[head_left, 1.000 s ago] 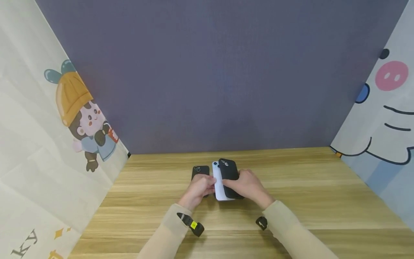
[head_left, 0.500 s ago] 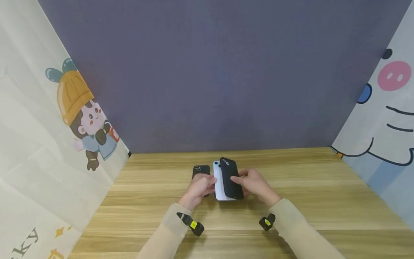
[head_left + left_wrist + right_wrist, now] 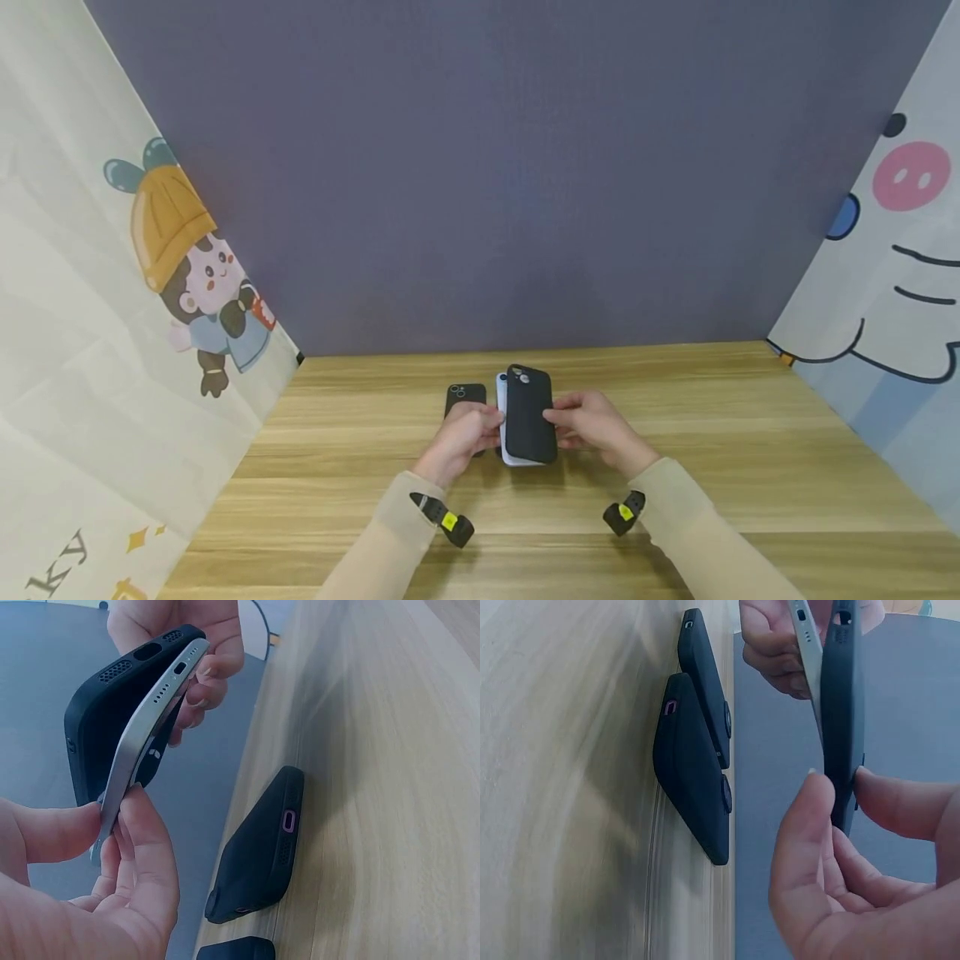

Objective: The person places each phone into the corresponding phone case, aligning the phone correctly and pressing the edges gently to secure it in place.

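Between its thumb and fingers, my left hand (image 3: 467,429) pinches the left edge of a pale smartphone (image 3: 502,427). The right hand (image 3: 596,423) grips a black phone case (image 3: 529,417) by its right edge, thumb on the outer back. The case lies over the phone's back, camera cutout at the top. From the left wrist view, the phone (image 3: 146,716) and the case (image 3: 94,724) meet along the right-hand side and spread apart toward my left fingers. In the right wrist view the case (image 3: 841,705) hides much of the phone (image 3: 807,649).
Two phones in black cases lie side by side on the wooden table (image 3: 360,467): a nearer one (image 3: 697,769) and another one (image 3: 703,682) beyond it. A dark panel (image 3: 480,183) stands at the table's back. Printed cloths hang at both sides.
The case has shifted left and covers more of the pale phone. My right thumb has slid off the case's middle to its right edge. The left hand keeps its grip.
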`<state>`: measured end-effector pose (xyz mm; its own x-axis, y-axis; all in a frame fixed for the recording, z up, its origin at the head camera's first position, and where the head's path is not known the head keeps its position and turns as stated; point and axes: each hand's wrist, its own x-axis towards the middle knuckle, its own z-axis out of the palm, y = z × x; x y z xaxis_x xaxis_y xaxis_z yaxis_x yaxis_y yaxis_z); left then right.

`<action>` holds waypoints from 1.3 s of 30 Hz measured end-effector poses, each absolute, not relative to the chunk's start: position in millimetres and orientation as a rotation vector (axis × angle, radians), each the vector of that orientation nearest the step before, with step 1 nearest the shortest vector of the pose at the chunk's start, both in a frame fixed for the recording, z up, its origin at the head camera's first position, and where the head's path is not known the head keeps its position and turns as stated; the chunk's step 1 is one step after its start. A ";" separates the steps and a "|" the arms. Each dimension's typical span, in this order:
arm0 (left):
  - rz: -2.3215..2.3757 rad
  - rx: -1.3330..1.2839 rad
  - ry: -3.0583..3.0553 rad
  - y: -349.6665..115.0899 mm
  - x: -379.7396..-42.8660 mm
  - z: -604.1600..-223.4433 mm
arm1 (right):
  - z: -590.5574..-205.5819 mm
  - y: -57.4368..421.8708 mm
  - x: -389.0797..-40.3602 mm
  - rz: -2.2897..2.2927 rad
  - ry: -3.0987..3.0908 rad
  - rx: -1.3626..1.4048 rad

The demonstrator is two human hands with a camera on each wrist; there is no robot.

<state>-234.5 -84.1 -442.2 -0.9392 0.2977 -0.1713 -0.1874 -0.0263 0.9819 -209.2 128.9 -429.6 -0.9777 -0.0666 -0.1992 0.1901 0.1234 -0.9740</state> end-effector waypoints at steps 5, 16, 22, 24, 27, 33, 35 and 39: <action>2.025 0.120 1.931 -84.3 -234.7 -441.8 | -431.2 128.6 -209.3 -1.976 2.198 0.102; 2.024 0.132 1.917 -84.5 -235.0 -439.1 | -431.1 124.2 -209.5 -1.986 2.213 0.036; 2.025 0.135 1.912 -84.7 -234.2 -438.7 | -430.9 125.3 -209.5 -2.005 2.177 0.013; 2.033 0.137 1.901 -84.8 -234.8 -439.4 | -431.7 125.8 -210.2 -2.015 2.163 0.014; 2.045 0.152 1.879 -84.6 -236.0 -440.8 | -435.6 126.6 -212.2 -2.029 2.155 0.027; 2.074 0.152 1.858 -84.3 -237.4 -441.1 | -437.5 125.9 -212.2 -2.048 2.150 0.076; 2.083 0.137 1.863 -83.9 -237.7 -439.5 | -436.5 125.9 -211.4 -2.058 2.147 0.081; 2.082 0.123 1.880 -83.4 -237.8 -434.1 | -434.0 126.4 -209.7 -2.086 2.125 0.094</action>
